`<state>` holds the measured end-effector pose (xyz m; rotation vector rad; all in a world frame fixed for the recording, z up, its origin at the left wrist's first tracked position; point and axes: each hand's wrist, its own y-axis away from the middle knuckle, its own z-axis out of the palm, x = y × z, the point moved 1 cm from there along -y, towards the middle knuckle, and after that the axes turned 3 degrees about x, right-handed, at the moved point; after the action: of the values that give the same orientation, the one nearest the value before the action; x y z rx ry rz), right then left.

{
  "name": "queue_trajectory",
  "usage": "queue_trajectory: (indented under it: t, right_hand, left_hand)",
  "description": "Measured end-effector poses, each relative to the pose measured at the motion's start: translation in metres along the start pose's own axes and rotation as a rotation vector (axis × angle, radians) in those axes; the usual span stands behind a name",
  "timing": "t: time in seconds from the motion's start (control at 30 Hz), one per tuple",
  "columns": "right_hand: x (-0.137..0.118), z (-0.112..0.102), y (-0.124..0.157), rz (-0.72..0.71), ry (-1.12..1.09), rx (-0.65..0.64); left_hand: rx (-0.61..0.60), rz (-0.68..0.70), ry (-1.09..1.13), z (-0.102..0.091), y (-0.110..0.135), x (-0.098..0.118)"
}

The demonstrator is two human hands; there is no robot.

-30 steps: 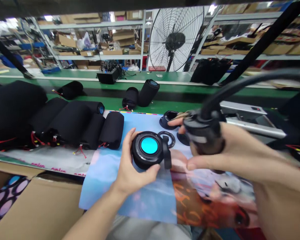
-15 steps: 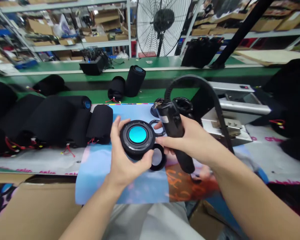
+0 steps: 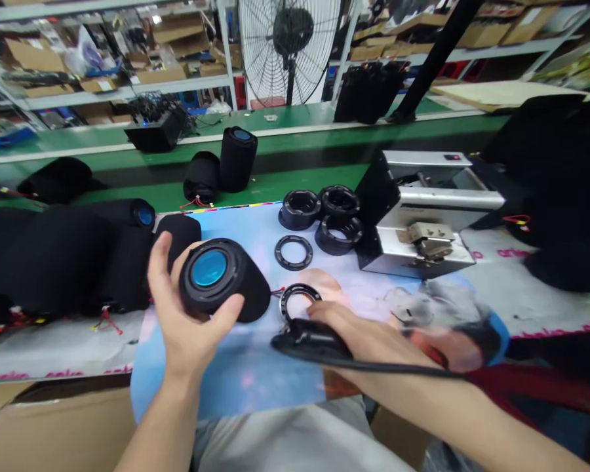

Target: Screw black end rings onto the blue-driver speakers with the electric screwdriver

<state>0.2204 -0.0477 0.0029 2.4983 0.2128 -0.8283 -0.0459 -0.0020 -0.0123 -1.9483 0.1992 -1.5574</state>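
Note:
My left hand (image 3: pixel 189 314) grips a black cloth-covered cylindrical speaker (image 3: pixel 248 278), tilted so that its blue round end (image 3: pixel 209 268) faces up toward me. My right hand (image 3: pixel 341 324) is wrapped round a black corded electric screwdriver (image 3: pixel 314 335), lying level with its cord running back along the forearm; its tip is hidden. The fingertips of that hand touch a black ring (image 3: pixel 286 303) beside the speaker's lower end, where a thin red wire shows. Behind it, a second flat ring (image 3: pixel 294 264) lies on the blue printed mat (image 3: pixel 255 377).
Several thicker black rings (image 3: pixel 299 211) stand behind the flat one. To their right is a metal box-like machine (image 3: pixel 423 229). More black speakers (image 3: pixel 73 255) with wires crowd the left, and two (image 3: pixel 238 160) stand at the back. A clear plastic bag (image 3: pixel 423 311) lies right.
My right hand has lowered and turned the screwdriver from upright to level, and its fingers have come to a ring. The speaker in my left hand has tilted, showing its side.

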Motion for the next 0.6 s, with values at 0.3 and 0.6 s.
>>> queue_trajectory:
  t: [0.3, 0.6]
  right_hand:
    - [0.008, -0.007, -0.004, 0.171, -0.484, 0.225]
    - [0.029, -0.014, -0.009, 0.276, -0.472, 0.428]
  left_hand:
    - [-0.087, 0.106, -0.024, -0.003, -0.014, -0.003]
    - [-0.07, 0.106, -0.016, 0.001, -0.006, 0.007]
